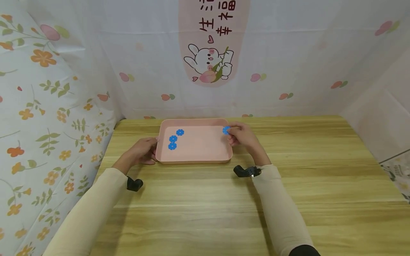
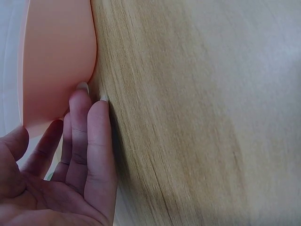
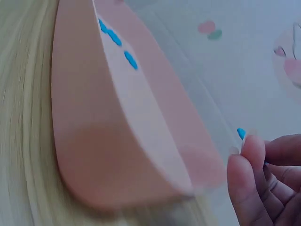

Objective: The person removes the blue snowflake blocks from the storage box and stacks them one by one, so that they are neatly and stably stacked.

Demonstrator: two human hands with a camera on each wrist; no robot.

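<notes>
Head view: the left hand (image 1: pixel 144 150) holds the pink tray (image 1: pixel 201 144) at its left end, fingers lightly bent against the outer wall. The right hand (image 1: pixel 242 137), thumb and finger brought together, pinches a blue snowflake disc (image 1: pixel 226 130) by the tray's right end. Three similar discs (image 1: pixel 173 139) lie inside, toward the left.

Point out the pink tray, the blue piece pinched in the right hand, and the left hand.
Pink tray (image 1: pixel 202 145): head view, bare middle of its floor.
Pinched blue piece (image 1: pixel 225 130): head view, its exposed face.
Left hand (image 1: pixel 141 149): head view, back of the hand.
</notes>
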